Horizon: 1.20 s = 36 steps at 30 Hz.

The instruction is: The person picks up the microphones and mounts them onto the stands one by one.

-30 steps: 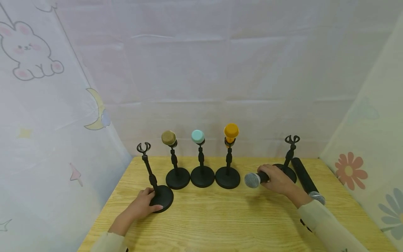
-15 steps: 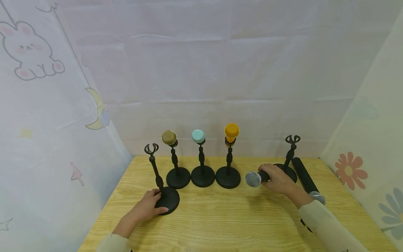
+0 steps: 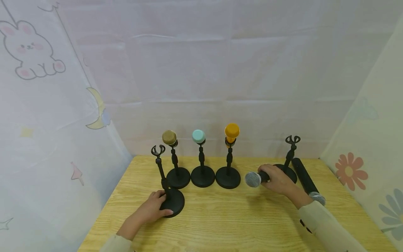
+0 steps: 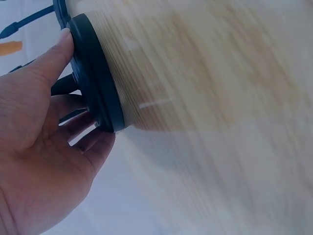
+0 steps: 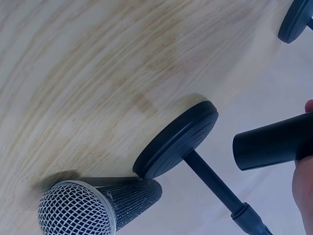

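Observation:
My left hand grips the round black base of an empty microphone stand at the front left. In the left wrist view the thumb and fingers span the rim of that base, its edge against the wood. The right hand holds a black microphone with a silver mesh head above the table, head pointing left. In the right wrist view only the plain end of its handle and part of the hand show.
Behind stand a gold microphone, a mint one and an orange one, each on a black stand. At the right are another empty stand and a second black microphone lying on the wooden table.
My left hand has slid the empty stand to the right and slightly nearer, in front of the gold microphone's stand. The right hand and its microphone have hardly moved.

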### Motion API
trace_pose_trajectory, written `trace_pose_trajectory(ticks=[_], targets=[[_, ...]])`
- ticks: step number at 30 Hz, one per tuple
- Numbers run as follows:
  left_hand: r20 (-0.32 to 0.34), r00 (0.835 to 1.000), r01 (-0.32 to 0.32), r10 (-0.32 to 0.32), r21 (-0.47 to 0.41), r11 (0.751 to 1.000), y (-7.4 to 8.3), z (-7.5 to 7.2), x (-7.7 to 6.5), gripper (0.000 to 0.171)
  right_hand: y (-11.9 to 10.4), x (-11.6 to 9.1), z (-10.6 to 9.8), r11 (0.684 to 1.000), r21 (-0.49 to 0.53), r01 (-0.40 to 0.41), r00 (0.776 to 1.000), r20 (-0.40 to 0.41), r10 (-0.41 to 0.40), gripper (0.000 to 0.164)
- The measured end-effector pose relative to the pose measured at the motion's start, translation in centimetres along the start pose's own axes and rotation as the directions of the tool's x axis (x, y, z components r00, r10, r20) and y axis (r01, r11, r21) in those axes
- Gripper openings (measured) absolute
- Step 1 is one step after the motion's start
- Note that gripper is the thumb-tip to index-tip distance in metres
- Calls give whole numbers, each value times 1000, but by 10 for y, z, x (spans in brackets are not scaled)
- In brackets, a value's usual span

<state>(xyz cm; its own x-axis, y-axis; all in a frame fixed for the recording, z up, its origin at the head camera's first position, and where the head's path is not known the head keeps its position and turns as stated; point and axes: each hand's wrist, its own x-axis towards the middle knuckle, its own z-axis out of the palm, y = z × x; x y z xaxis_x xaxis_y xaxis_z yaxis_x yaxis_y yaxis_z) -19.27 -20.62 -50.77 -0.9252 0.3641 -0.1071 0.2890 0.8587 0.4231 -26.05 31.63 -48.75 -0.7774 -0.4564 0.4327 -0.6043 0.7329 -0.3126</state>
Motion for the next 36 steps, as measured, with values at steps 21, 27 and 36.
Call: trace_pose_trajectory(ticks=[21,27,36], targets=[[61,995,-89,85,64,994,30,12,9,83,1,-2,-2,1000,13,7,999,-34,-7,45],[73,993,-103,98,65,993,39,13,12,82,-2,-2,-3,1000,12,5,999,-38,-4,46],[73,986,-156,148,126,980,50,21,18,82,-9,-1,-5,1000,20,17,997,-73,-15,44]])
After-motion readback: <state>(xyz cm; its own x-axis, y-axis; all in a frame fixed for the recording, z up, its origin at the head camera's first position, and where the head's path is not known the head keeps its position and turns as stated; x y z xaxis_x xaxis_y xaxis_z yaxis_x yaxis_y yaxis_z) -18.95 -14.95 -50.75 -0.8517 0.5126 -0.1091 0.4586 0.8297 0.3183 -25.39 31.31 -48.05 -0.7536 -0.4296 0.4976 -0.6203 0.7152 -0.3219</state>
